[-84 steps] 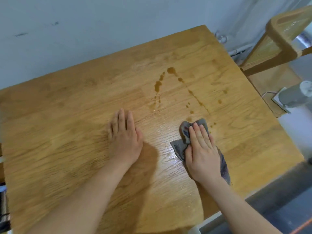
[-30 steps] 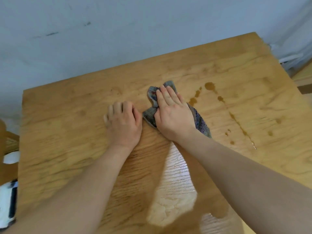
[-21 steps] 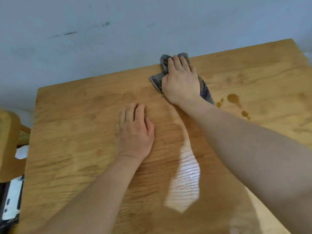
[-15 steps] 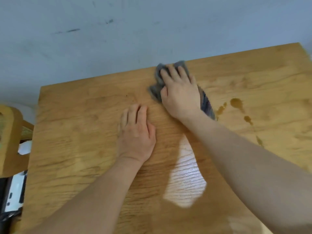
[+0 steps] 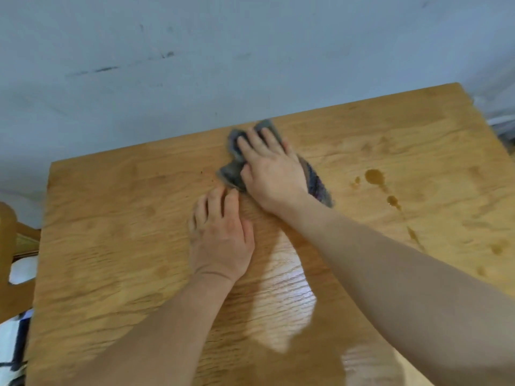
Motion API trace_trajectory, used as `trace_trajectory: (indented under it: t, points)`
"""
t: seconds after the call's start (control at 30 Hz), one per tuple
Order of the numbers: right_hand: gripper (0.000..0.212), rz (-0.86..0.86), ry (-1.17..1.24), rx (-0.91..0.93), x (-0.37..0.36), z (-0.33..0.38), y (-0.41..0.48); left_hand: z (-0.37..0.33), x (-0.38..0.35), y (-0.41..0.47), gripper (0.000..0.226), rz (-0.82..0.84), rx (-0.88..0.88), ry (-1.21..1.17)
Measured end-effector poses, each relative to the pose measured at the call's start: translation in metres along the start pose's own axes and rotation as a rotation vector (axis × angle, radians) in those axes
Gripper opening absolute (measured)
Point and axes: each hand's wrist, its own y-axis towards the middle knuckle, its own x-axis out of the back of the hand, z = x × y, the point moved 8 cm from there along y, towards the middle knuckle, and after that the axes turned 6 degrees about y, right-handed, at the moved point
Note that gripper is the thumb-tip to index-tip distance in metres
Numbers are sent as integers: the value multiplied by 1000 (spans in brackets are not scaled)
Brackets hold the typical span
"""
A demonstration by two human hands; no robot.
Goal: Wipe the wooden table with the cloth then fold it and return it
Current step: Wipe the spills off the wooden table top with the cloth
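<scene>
A crumpled grey cloth (image 5: 232, 171) lies on the wooden table (image 5: 111, 232) close to its far edge. My right hand (image 5: 271, 171) presses flat on the cloth with straight fingers, covering most of it. My left hand (image 5: 220, 235) rests palm down on the bare wood just in front of the cloth, its fingertips almost at the cloth's near corner. Brown liquid spots (image 5: 374, 176) trail across the table to the right of the cloth.
A pale grey wall (image 5: 195, 65) stands right behind the table's far edge. A wooden chair frame (image 5: 11, 246) shows at the left. A glossy wet-looking patch (image 5: 278, 296) lies between my forearms.
My right hand slid the cloth from the table's middle up to the far edge, then back a little toward me. My left hand stayed flat on the wood.
</scene>
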Motion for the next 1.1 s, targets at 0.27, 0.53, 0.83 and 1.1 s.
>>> trace_trajectory:
  t: [0.27,0.53,0.83,1.1]
  points:
    - [63,-62,24,-116,26,-61,-71,-1,3,2,48,17,-3,-33]
    - [62,-63,-2,-181,1,-14,-37,0,-1,-1,48,12,-8,-44]
    - [56,-205,23,-371,14,-50,-193,1,0,-1,39,-15,-5,-58]
    - [60,-175,95,-359,-5,-5,-130,2,-1,0,42,-20,16,-67]
